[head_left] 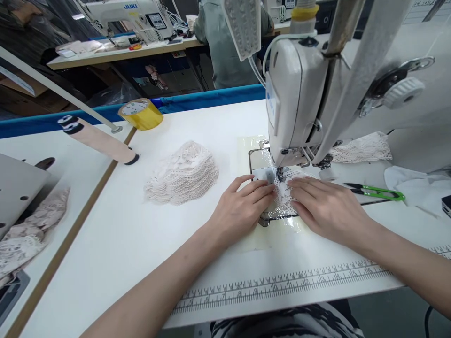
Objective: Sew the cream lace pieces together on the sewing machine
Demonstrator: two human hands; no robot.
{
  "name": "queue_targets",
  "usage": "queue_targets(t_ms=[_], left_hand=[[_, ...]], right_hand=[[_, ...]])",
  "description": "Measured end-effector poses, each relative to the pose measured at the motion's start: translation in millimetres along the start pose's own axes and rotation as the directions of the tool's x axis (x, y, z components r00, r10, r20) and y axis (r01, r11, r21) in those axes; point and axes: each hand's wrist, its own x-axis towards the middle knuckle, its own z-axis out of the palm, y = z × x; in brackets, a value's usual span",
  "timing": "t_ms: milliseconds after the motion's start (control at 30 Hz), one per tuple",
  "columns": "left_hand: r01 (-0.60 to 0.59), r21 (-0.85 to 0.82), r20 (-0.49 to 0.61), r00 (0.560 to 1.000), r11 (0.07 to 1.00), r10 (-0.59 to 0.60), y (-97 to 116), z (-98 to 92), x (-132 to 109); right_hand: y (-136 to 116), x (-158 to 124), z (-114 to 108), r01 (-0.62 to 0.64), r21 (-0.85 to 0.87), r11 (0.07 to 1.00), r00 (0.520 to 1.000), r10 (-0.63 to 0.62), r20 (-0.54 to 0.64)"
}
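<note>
A small piece of white lace (283, 197) lies under the needle area of the white sewing machine (294, 101). On its left side, my left hand (246, 199) rests with fingers stretched out, the fingertips at the lace edge beside the presser foot (280, 173). My right hand (326, 206) lies flat from the right, its fingertips pressing on the lace. Both hands are open, palms down. Part of the lace is hidden under the right fingers. A layered pile of white lace pieces (183, 173) sits left of my hands.
Green-handled thread snips (378, 191) and white cloth (419, 185) lie at right; more lace (362, 148) is behind. Yellow tape (141, 114) and a pinkish roller (100, 142) stand at left. A printed ruler (275, 287) runs along the front edge. Another person (229, 44) is beyond.
</note>
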Motion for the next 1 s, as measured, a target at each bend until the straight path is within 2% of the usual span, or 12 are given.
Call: queue_targets(t_ms=[300,567,800,1000], left_hand=[[0.009,-0.016,-0.003,1.000,1.000,-0.009,1.1,-1.1,0.4],[0.063,-0.052,0.001,0.998,0.997,-0.063,8.5,1.9,6.3],[0.043,-0.002,0.011,0.999,0.999,-0.043,9.8,1.5,4.3],[0.019,0.057,0.015,1.000,0.998,-0.020,11.6,0.8,5.2]], right_hand=[[0.5,0.0,0.5,0.006,-0.003,1.000,1.000,-0.006,-0.002],[2.4,0.7,0.0,-0.023,0.013,1.000,1.000,0.022,0.016],[6.1,5.3,6.3,-0.005,0.037,0.999,0.999,0.003,0.049],[10.0,9.6,13.0,-0.045,0.028,0.999,0.999,0.044,0.020]])
